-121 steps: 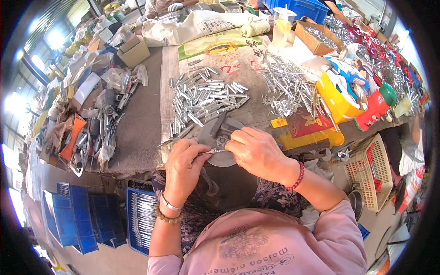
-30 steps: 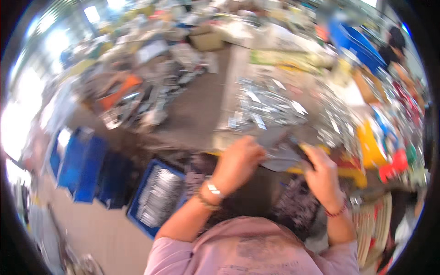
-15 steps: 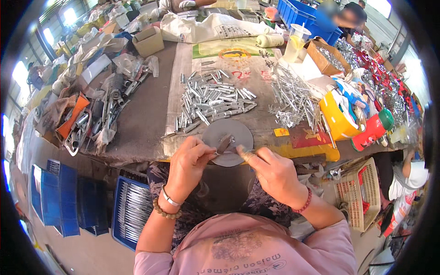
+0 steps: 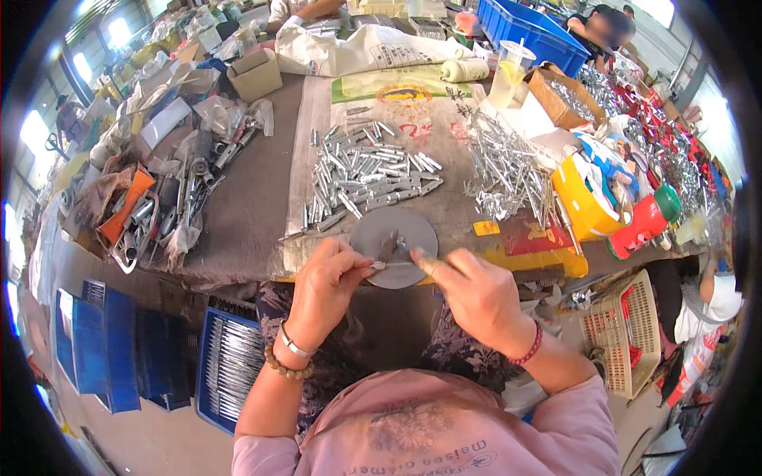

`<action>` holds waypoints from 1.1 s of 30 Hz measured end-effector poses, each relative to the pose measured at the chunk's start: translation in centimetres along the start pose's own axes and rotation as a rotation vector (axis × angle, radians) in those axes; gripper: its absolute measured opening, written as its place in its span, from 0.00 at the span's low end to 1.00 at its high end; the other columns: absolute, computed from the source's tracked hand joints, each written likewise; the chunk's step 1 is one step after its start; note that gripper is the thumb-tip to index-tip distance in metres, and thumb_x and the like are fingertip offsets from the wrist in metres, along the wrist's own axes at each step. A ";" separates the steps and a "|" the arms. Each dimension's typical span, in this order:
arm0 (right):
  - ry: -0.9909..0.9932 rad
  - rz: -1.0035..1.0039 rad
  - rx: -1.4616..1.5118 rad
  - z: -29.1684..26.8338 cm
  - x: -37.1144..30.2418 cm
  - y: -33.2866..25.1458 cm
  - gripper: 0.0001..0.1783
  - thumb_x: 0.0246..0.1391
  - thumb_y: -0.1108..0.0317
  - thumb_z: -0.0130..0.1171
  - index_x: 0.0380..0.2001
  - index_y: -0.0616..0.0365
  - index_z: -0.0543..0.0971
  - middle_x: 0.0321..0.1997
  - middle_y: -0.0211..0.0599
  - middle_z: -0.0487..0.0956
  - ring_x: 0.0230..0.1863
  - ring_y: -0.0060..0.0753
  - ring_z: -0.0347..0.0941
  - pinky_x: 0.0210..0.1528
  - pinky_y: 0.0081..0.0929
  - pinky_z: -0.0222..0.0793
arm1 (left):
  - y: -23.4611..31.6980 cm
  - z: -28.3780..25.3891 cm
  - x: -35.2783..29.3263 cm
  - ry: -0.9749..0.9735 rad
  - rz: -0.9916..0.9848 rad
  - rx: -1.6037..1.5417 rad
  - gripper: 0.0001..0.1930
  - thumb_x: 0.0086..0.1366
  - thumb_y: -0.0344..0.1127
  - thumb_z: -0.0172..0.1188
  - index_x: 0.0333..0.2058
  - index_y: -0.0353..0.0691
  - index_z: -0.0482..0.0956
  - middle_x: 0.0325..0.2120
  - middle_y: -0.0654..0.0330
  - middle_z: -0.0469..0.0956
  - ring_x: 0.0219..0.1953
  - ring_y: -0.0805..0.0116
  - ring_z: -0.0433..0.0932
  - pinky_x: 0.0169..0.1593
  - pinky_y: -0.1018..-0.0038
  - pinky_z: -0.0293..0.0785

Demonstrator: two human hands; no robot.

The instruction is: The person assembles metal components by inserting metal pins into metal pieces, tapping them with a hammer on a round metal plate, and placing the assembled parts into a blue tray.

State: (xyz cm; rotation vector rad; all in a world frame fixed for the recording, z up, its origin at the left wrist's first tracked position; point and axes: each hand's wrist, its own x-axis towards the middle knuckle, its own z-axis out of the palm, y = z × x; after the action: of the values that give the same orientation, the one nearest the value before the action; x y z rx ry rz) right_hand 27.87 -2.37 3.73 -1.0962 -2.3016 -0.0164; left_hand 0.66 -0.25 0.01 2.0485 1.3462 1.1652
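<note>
The person's left hand [image 4: 327,276] pinches a small metal piece [image 4: 379,265] at the near edge of a round grey disc [image 4: 419,230]; the right hand [image 4: 475,295] curls beside it, though I can't tell whether it grips anything. Beyond, silver cylinders [image 4: 373,172] lie heaped on the worktop [image 4: 246,206], thin rods [image 4: 509,163] to their right, a blue bin [image 4: 533,40] farther back

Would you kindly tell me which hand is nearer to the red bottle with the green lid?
Right. The right hand is to the left of the red bottle, by the round grey disc; the left hand is farther left, pinching a small metal piece.
</note>
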 end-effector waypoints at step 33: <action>-0.439 0.640 0.992 4.5 -3.2 -5.3 0.15 0.65 0.73 0.68 0.53 0.61 0.80 0.27 0.33 0.81 0.28 0.23 0.74 0.33 0.31 0.72 | 2.8 2.6 -6.6 0.153 -0.624 -0.909 0.29 0.78 0.28 0.63 0.73 0.36 0.66 0.45 0.58 0.88 0.34 0.81 0.78 0.35 0.83 0.75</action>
State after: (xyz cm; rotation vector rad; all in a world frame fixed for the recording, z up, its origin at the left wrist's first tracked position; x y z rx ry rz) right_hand 23.39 -7.03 -0.47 -1.2427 -1.7353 1.5436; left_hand 3.14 -7.14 -2.21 0.8406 1.0822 1.2957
